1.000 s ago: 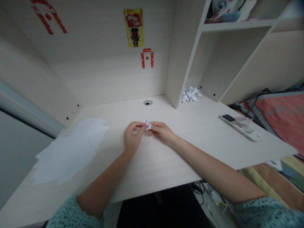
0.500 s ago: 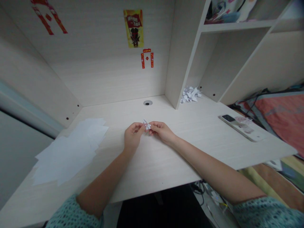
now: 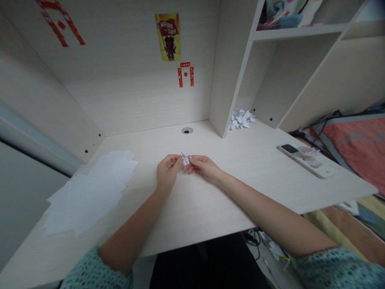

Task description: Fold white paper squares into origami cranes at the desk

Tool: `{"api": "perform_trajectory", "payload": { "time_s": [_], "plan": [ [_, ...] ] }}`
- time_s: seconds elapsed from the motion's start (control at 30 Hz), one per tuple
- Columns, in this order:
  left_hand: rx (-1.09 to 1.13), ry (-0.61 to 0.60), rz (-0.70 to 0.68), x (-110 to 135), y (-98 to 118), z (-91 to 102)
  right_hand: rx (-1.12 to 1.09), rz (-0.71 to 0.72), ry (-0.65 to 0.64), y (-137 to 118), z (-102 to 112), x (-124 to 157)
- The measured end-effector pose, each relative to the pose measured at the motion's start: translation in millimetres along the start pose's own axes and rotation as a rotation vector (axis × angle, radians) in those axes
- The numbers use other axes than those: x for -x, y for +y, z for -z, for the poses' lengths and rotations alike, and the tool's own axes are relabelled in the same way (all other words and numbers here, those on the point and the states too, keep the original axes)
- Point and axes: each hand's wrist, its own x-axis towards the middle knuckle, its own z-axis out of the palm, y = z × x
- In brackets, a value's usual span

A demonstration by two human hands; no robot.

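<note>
A small folded white paper piece (image 3: 185, 160), with pointed tips like an origami crane, is held up just above the desk (image 3: 192, 208). My left hand (image 3: 168, 170) pinches its left side between thumb and fingers. From the right, my right hand (image 3: 205, 166) grips the other side, thumb on top and fingers curled beneath. The fingertips cover part of the paper, so its exact shape is hard to make out. To the left of my hands, loose sheets of white paper (image 3: 93, 190) lie overlapping on the desk.
A heap of small folded white papers (image 3: 241, 119) sits in the cubby at the back right, behind a shelf divider (image 3: 233, 88). A phone (image 3: 306, 161) lies on the right of the desk. A round cable hole (image 3: 187, 130) is near the back wall.
The fingers of my right hand have shifted slightly around the folded paper, and the paper has turned a little. Both hands stay in nearly the same place.
</note>
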Motion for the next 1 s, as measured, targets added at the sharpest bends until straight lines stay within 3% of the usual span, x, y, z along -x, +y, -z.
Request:
{"api": "perform_trajectory", "payload": {
  "time_s": [0.33, 0.63, 1.0],
  "plan": [
    [0.003, 0.02, -0.002, 0.5, 0.2, -1.3, -0.217, -0.292, -0.014, -9.8, -2.6, 7.6],
    [0.003, -0.066, -0.038, 0.0, -0.3, 0.0, -0.276, -0.316, -0.012, -7.5, 0.3, 6.0],
    [0.076, -0.011, -0.004, 0.3, 4.5, -0.5, -0.244, -0.371, -0.026, -10.9, -0.5, 8.8]
  ]
}}
